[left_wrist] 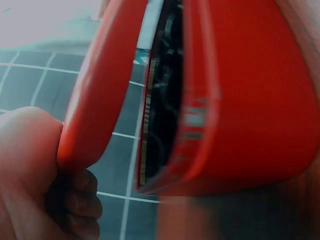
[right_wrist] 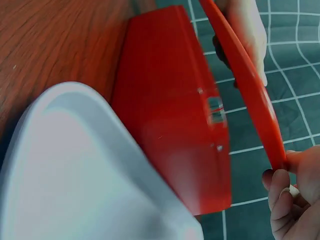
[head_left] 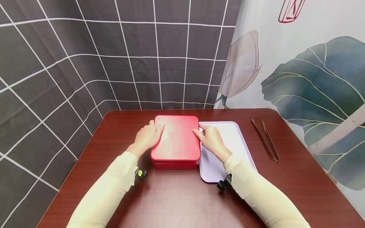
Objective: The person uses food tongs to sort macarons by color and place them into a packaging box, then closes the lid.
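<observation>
A red lid is held level above a red rectangular box in the middle of the table. My left hand grips the lid's left edge, thumb on top and fingers beneath. On the opposite edge, my right hand pinches the lid the same way. Both wrist views show a gap between the lid and the box. Through that gap, the left wrist view shows dark contents too blurred to identify. A small slot with metal marks the box's side in the right wrist view.
Right of the box lies a pale lilac tray, partly under my right forearm. Metal tongs rest farther right on the brown wooden table. Behind the table hangs a dark grid-patterned curtain, with a leaf-printed one at the right.
</observation>
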`<state>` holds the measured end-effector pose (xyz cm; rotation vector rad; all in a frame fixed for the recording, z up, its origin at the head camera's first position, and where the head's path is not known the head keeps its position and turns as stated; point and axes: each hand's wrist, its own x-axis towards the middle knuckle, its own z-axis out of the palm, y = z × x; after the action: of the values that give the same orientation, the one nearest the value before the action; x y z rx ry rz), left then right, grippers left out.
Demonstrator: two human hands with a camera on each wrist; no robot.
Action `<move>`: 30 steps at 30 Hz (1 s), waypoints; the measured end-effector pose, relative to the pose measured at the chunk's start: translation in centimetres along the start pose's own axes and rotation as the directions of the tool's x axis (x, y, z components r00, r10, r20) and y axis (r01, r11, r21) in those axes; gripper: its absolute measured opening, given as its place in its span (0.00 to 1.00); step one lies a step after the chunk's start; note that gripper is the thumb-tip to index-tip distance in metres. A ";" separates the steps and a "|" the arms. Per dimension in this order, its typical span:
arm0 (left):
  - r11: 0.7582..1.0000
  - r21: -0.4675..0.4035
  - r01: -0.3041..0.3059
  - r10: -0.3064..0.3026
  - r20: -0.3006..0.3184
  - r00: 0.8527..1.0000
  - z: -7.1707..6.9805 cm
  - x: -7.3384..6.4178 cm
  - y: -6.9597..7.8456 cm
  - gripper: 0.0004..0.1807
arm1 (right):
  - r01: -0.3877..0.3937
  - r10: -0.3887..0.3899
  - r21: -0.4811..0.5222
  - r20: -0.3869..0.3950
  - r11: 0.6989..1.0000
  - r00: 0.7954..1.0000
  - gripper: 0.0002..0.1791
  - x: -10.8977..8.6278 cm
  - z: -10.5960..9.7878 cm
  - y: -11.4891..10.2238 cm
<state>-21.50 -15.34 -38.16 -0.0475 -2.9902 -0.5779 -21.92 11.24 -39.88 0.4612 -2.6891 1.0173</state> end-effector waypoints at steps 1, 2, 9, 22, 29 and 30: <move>1.000 0.002 0.002 -0.003 0.009 1.000 0.3 0.1 -0.1 0.35 | -0.007 0.007 0.000 0.013 1.000 1.000 0.27 0.0 0.1 0.1; 1.000 0.002 0.008 -0.008 0.017 1.000 0.5 0.1 -0.2 0.35 | -0.012 0.012 -0.001 0.027 1.000 1.000 0.27 0.0 0.3 0.3; 1.000 -0.018 0.018 -0.017 0.059 0.998 1.6 0.4 -0.8 0.36 | -0.039 0.040 -0.015 0.060 0.999 0.997 0.26 0.1 1.0 0.8; 1.000 -0.001 0.024 -0.024 0.048 0.999 2.5 1.2 -1.7 0.32 | -0.083 0.087 -0.047 0.097 0.995 0.991 0.24 0.9 1.7 1.1; 0.999 -0.043 0.010 -0.009 0.030 1.000 2.9 1.7 -2.2 0.32 | -0.115 0.119 -0.042 0.126 0.993 0.985 0.22 1.0 1.9 1.1; 0.998 -0.067 0.013 -0.011 0.030 0.999 3.0 1.8 -2.3 0.32 | -0.116 0.121 -0.041 0.130 0.992 0.984 0.22 1.0 2.0 1.1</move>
<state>-23.70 -16.31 -41.55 -0.0427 -3.0008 -0.6844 -23.46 10.45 -41.64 0.3786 -2.8779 1.0042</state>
